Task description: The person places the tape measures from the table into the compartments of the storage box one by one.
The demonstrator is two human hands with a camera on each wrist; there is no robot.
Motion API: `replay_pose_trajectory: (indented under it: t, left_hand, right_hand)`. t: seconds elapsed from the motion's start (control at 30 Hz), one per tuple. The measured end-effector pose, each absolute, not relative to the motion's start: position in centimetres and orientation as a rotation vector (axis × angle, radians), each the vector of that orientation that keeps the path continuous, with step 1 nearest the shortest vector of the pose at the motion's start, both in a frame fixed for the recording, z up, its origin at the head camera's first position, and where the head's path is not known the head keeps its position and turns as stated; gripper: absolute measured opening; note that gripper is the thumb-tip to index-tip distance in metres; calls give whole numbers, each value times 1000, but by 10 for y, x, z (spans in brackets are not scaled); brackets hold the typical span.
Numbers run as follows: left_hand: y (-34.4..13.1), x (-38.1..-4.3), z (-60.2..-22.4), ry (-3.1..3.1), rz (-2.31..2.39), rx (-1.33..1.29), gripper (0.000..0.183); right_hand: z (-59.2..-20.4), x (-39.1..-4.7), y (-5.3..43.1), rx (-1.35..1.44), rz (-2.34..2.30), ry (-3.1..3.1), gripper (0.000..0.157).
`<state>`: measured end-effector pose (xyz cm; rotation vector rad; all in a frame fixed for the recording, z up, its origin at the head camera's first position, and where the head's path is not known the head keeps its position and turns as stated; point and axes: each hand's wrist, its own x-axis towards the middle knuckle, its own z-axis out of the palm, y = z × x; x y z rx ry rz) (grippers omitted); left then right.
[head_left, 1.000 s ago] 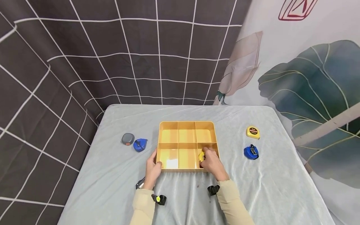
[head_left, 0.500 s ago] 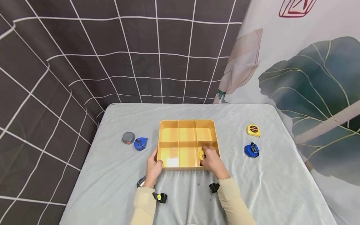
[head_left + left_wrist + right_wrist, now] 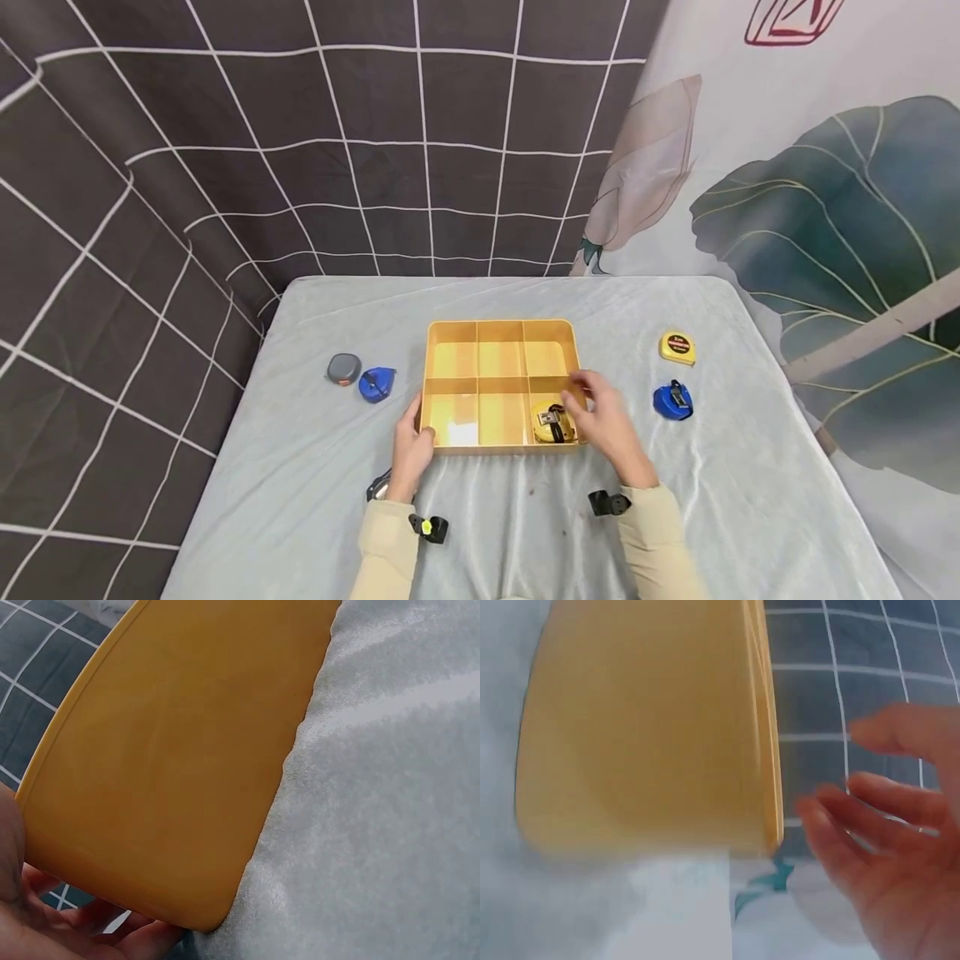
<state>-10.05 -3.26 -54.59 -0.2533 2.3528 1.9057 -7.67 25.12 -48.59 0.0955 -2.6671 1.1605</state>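
A yellow-orange box (image 3: 477,385) with several compartments stands in the middle of the table. My left hand (image 3: 411,454) grips its front left corner; the thumb lies at the rim and the fingers are along the side wall, as the left wrist view also shows. A yellow tape measure (image 3: 553,423) with a black strap lies in the front right compartment. Over the box's right edge hovers my right hand (image 3: 609,425), fingers loosely bent and holding nothing. The right wrist view shows the hand (image 3: 900,817) apart from the box wall (image 3: 637,727).
Left of the box lie a grey tape measure (image 3: 343,368) and a blue tape measure (image 3: 377,384). A yellow tape measure (image 3: 677,347) and another blue tape measure (image 3: 672,401) lie to the right. A dark and silver object (image 3: 378,486) is partly hidden beside my left wrist.
My right hand has let go of the yellow tape measure in the front right compartment and moved up and to the right. The left hand keeps its grip on the box.
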Motion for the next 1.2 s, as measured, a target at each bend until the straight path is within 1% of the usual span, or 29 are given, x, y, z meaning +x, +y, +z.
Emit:
replay_pose_trajectory:
  t: [0.13,0.27,0.4,0.5,0.57,0.73,1.0,1.2]
  left_hand:
    - [-33,-100,-545,2351,1897,-256,72]
    - [-34,-101,-547,2348,1887,-273,72]
    - [-34,-102,-548,2354,1888,-271,72]
    - [-33,-101,-547,2359,1879,-273,72]
    - [-33,-101,-548,2361,1875,-278,72]
    - [-34,-101,-548,2362,1885,-275,72]
    - [-34,-100,-548,2365,1886,-278,73]
    - [-33,-100,-548,2357,1882,-286,73]
  right_hand:
    - [-491,-74,282,-72,1072,-2524,28]
    - [-509,-74,315,-273,936,-2548,29]
    - [-527,-73,344,-496,877,-2639,35]
    - [-537,-72,360,-661,857,-2705,43]
    - [-542,-71,367,-724,857,-2744,48]
    - [-553,-73,375,-733,873,-2798,53]
    - [-555,-76,379,-658,757,-2923,50]
    - [-553,-76,381,-686,796,-2924,50]
